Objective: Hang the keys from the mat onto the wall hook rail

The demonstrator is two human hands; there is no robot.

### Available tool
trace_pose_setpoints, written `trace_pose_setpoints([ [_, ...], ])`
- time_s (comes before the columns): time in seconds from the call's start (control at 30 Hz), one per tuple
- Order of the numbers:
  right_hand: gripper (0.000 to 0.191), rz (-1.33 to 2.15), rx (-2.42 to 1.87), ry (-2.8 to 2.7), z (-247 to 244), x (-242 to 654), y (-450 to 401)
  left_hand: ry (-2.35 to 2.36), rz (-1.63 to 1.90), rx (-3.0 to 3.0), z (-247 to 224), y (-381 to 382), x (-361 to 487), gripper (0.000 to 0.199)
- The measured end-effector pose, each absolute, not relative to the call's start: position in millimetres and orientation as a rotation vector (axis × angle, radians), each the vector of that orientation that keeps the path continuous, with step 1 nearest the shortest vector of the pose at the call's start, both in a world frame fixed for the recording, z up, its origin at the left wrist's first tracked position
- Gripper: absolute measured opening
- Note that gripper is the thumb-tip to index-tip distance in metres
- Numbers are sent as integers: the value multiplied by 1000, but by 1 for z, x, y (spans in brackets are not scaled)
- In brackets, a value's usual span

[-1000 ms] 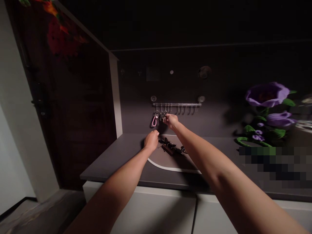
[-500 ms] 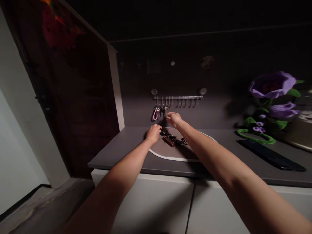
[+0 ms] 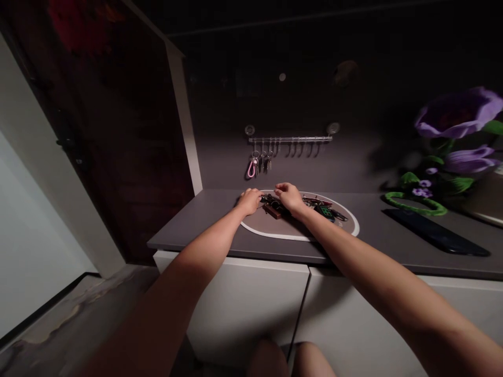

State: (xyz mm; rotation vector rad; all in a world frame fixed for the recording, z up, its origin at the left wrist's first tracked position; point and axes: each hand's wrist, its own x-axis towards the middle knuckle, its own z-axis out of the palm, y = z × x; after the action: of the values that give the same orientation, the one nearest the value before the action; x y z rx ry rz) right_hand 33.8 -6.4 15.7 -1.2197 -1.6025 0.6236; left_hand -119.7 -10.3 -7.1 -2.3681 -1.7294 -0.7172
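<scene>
An oval mat with a white rim (image 3: 271,235) lies on the dark counter, bearing a pile of keys and small dark items. At the pile's left edge is my left hand (image 3: 249,201), fingers curled over dark items whose kind I cannot make out. My right hand (image 3: 290,198) hovers over the middle of the pile, its fingers loosely bent and apart, with nothing seen in them. Between the hands lies a brown block-like item (image 3: 273,211). On the wall behind, several keys (image 3: 269,160) and a pink loop keyring (image 3: 251,168) hang from a clear hook rail (image 3: 291,140).
Right of my forearm lies a dark item with green markings (image 3: 325,211). Farther right are a black flat slab (image 3: 434,233), a green ring (image 3: 416,204) and purple flowers (image 3: 459,115). A dark door (image 3: 118,157) stands left; white cabinet doors (image 3: 243,303) are below.
My right hand has come down from the hanging keys on the rail to the pile. My left hand stays at the pile's left side. The view has tilted downward.
</scene>
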Motion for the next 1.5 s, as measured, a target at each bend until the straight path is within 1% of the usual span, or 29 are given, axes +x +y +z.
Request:
trace_pose_setpoints([
  [0.1, 22, 381, -1286, -1812, 12, 37, -10, -1724, -714, -2345, -7, -9, -119, 29],
  [0.23, 23, 241, -1296, -2006, 12, 34, -17, -1704, -745, -2318, -7, -9, -119, 22],
  [0.57, 19, 204, -1300, -2103, 13, 34, -18, -1671, -843, -2327, 0, -18, -115, 14],
  [0.73, 19, 214, -1292, -2099, 13, 34, -18, -1673, -982, -2304, 6, -22, -115, 13],
  [0.93, 21, 265, -1265, -2083, 15, 35, -21, -1684, -1323, -2328, 6, -21, -114, 9],
  [1.1, 22, 356, -1200, -1995, 16, 34, -21, -1735, -1751, -2371, 9, -23, -110, 7],
  [1.3, 24, 479, -1098, -1900, 12, 35, -13, -1754, -2272, -2375, 13, -25, -110, 14],
  [1.4, 30, 567, -1010, -1829, 9, 35, -9, -1793, -2410, -2365, 14, -26, -110, 16],
  [1.5, 35, 679, -925, -1789, 6, 35, -5, -1814, -2451, -2383, 15, -27, -110, 18],
])
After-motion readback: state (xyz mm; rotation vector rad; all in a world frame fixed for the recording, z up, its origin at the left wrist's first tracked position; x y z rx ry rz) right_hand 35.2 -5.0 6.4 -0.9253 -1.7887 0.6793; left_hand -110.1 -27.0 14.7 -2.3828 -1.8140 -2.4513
